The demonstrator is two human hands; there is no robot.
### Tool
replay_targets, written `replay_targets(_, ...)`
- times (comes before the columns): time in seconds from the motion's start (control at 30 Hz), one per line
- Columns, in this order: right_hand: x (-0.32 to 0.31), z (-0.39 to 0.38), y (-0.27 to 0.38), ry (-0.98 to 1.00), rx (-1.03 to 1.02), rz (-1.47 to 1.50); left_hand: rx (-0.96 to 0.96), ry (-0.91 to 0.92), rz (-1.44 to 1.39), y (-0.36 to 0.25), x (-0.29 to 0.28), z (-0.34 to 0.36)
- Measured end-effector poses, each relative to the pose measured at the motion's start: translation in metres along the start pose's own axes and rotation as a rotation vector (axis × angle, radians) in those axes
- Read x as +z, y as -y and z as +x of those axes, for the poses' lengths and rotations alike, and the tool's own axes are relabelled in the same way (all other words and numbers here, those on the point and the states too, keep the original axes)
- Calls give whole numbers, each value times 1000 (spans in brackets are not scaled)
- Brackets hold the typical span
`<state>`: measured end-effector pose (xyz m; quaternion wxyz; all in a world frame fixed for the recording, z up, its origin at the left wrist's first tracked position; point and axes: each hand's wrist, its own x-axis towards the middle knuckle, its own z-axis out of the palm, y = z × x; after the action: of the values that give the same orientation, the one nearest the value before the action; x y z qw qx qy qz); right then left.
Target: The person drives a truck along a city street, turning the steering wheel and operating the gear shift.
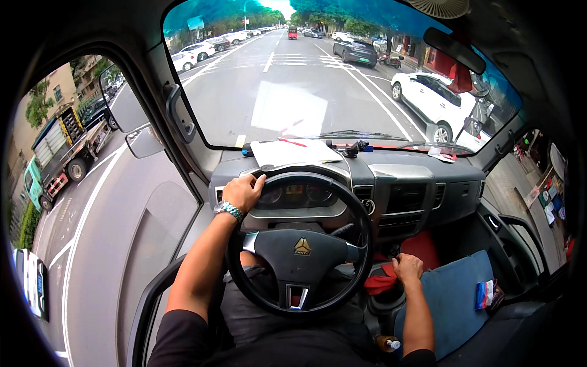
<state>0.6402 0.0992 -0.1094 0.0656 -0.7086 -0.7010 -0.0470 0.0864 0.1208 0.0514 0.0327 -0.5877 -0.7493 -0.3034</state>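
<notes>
My left hand [244, 192] is closed round the upper left of the black steering wheel [365, 214], its thumb lying over the rim. A metal watch [228, 211] sits on that wrist. To the right of the wheel, my right hand [408, 268] is closed on the gear lever [395, 249], whose dark top shows just beyond the fingers. Red cloth [380, 281] lies around the lever's base. Behind the wheel, the instrument panel [295, 194] is partly covered by the rim. White papers [287, 153] with a red pen [292, 142] rest on the dashboard above it.
Through the windscreen, a red vehicle [292, 32] is far ahead on the road. A dark car [355, 51] and a white car [432, 101] stand at the right. A green-cabbed truck [58, 153] is outside the left window. A blue seat [449, 306] holds a small packet [484, 295].
</notes>
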Motion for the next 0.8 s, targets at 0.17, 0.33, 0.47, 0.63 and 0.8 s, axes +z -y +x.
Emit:
replay_targets(0.17, 3, 2, -2, 25, 18, 1, 18, -2, 26, 2, 4, 4)
replay_targets(0.33, 1, 2, -1, 28, 5, -21, 27, -12, 30, -4, 3, 6)
replay_targets(0.47, -1, 2, 0, 33, 0, -31, 35, -16, 22, -4, 5, 9)
replay_targets(0.63, -4, 3, 1, 45, -7, -42, 73, -14, 24, -3, 9, 13)
replay_targets(0.8, -2, 6, 1, 50, -10, -49, 79, -12, 69, -10, 9, 16)
